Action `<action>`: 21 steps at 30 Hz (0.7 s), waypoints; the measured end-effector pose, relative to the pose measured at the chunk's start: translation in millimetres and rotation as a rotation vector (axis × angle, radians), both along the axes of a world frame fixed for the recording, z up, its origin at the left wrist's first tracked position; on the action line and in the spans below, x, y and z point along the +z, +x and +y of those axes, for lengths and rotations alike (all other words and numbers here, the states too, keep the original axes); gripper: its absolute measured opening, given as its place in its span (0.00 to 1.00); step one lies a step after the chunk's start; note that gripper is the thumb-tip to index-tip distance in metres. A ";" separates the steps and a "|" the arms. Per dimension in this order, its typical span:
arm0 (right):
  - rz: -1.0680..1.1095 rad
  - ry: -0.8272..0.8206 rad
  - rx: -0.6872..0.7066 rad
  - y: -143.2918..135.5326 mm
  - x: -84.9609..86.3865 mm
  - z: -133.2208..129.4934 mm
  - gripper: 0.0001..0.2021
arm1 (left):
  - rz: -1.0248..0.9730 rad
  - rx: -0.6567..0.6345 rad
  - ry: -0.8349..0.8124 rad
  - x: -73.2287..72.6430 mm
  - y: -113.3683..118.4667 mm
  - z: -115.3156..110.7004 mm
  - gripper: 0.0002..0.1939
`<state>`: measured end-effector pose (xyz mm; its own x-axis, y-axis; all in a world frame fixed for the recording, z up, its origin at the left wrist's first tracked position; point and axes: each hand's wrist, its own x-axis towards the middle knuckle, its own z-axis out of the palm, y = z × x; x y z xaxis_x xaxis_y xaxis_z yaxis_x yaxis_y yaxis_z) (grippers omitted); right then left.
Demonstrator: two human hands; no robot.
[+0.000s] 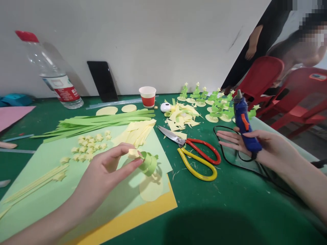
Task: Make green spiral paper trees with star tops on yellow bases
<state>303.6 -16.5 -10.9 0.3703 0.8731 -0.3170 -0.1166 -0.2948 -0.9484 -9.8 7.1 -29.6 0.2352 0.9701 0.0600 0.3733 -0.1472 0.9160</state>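
Observation:
My left hand pinches a small pale yellow paper star between thumb and forefinger, and a curled green paper strip sits at the fingertips beside the star. Whether the two are joined I cannot tell. Just below lies a pale yellow paper disc in shadow on the light green sheet. On the right, my right hand holds a blue glue gun with an orange trigger, gripped by the thumb against the palm, nozzle up, its fingers stretched out. Several puffy paper stars are left of my left hand.
Scissors lie between my hands. Finished green curls with stars stand at the back right. Green strips, yellow scraps, a paper cup, a phone and a bottle line the back. A black cord trails rightward.

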 end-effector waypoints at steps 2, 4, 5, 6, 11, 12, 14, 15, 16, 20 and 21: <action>-0.051 0.032 -0.026 2.8 -1.5 1.5 0.06 | 0.007 -0.008 0.006 -1.0 -1.1 0.8 0.04; -0.132 0.073 -0.050 3.8 -1.7 1.3 0.05 | 0.018 -0.013 0.010 -1.2 -1.9 1.6 0.05; -0.184 0.105 -0.068 3.6 -1.3 -0.2 0.04 | 0.026 -0.006 0.011 -1.0 -2.2 1.9 0.06; -0.264 0.138 -0.086 2.8 -0.8 -2.9 0.04 | 0.033 0.002 0.013 -0.8 -2.4 2.2 0.07; -0.914 0.106 0.108 -9.6 -3.9 -27.9 0.07 | 0.053 0.053 -0.011 -1.2 -1.9 4.2 0.09; -0.973 0.062 0.211 -15.0 -6.2 -32.3 0.10 | 0.053 0.068 -0.024 -1.7 -1.5 4.5 0.10; -0.990 -0.023 0.376 -29.1 -11.8 -37.5 0.17 | 0.039 0.094 -0.048 -2.6 -0.4 4.5 0.10; -0.987 -0.071 0.434 -37.0 -14.7 -38.3 0.22 | 0.023 0.099 -0.051 -2.9 0.2 4.1 0.10; -1.006 -0.095 0.459 -44.9 -17.5 -38.0 0.25 | 0.005 0.089 -0.045 -3.0 0.8 3.5 0.09; -1.107 -0.094 0.465 -64.8 -27.1 -34.1 0.26 | -0.028 -0.026 0.048 -3.6 1.7 0.3 0.04; -1.127 -0.088 0.465 -66.0 -29.2 -34.1 0.26 | -0.021 -0.048 0.071 -4.1 1.5 -0.4 0.03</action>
<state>237.7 -50.6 -40.1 0.1343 0.9873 -0.0848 0.8912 -0.1577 -0.4252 -8.3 6.8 -33.7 0.2794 0.9508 0.1339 0.3451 -0.2295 0.9101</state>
